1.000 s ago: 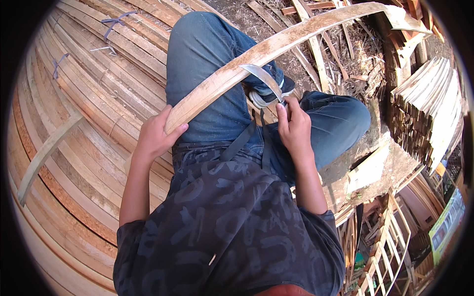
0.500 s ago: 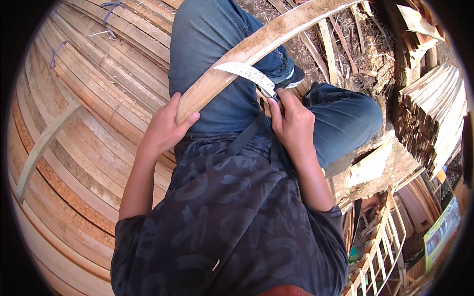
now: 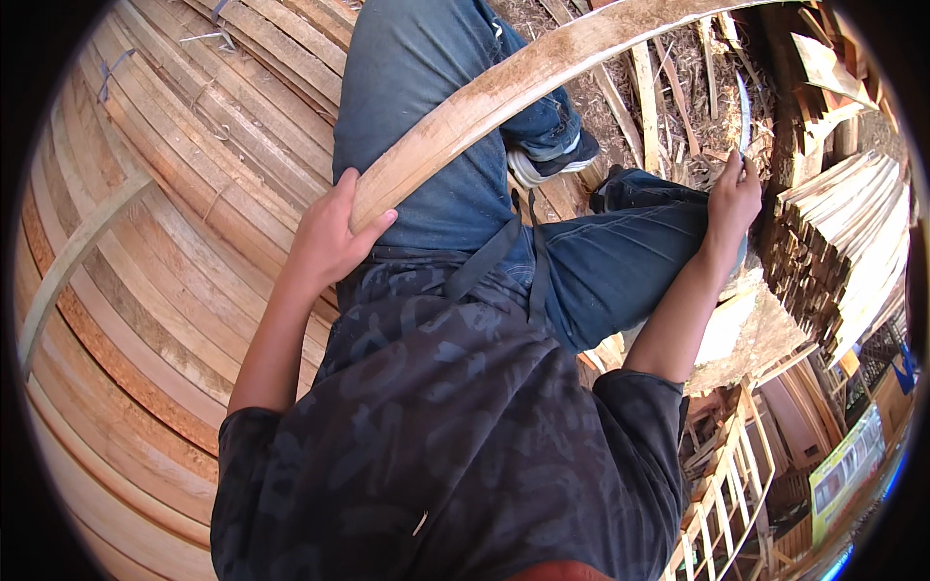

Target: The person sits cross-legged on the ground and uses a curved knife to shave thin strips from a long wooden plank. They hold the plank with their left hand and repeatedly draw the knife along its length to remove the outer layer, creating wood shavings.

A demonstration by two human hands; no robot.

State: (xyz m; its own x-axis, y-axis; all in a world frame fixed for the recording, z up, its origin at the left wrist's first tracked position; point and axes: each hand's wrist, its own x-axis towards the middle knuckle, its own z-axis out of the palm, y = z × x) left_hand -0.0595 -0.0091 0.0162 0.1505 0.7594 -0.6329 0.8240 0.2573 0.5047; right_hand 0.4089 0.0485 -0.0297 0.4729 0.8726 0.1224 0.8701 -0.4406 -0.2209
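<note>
My left hand [image 3: 337,237] grips the near end of a long wooden plank [image 3: 465,108], its thumb on top and the fingers round the far edge. The plank lies slanted across my thigh and runs off toward the upper right, where it looks bent by the lens. Out to the right, past my bent knee, my right hand [image 3: 733,198] is closed round the handle of a curved-blade knife [image 3: 744,111]. The blade points away from me and shows nearly edge-on, clear of my hand. Most of the handle is hidden by my fingers.
Long stacked boards [image 3: 145,290] fill the left side, with a loose strip [image 3: 73,252] across them. At right stands a bundle of thin wood slats [image 3: 838,247]. Offcuts and shavings [image 3: 678,107] litter the ground ahead. A slatted wooden frame [image 3: 731,474] is at lower right.
My right hand has swung the knife from above the plank, near its middle, out to the far right. My left hand still holds the plank's near end, almost unmoved.
</note>
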